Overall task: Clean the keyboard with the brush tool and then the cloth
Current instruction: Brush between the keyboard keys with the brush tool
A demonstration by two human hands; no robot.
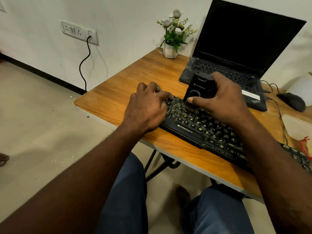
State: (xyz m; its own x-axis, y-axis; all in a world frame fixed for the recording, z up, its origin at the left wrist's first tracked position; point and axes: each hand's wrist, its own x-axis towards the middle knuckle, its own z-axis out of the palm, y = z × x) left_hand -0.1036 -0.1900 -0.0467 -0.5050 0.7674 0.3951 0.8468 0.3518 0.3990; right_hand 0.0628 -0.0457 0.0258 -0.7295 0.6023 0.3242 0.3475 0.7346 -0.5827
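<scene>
1. Keyboard (pixel 202 130): black, lying slantwise on the near part of the table (pixel 118 98). Its left end is under the left hand, and its right end runs off at the frame's right edge. Pale specks dot the keys.
2. Brush (pixel 195 88): a black tool, standing tilted with its lower end on the upper key rows, left of the keyboard's middle.
3. Right hand (pixel 222 98): clamped on the brush. The thumb lies across its lower front and the fingers curl over its top and far side.
4. Left hand (pixel 146 108): rests on the keyboard's left end with bent fingers pressing on the keys. It is wrapped round nothing, and the thumb is hidden.
5. Laptop (pixel 236 48): open with a dark screen, behind the keyboard and just beyond the brush.
6. Mouse (pixel 292 101): black and corded, right of the laptop.
7. Plant (pixel 170 49): white flowers in a white pot at the table's far corner, left of the laptop.
8. Pale item (pixel 297 127): flat, at the right edge beyond the keyboard. Whether it is the cloth cannot be told.
9. Socket (pixel 79 32): on the wall to the left, with a black cable (pixel 84 65) hanging from it.
</scene>
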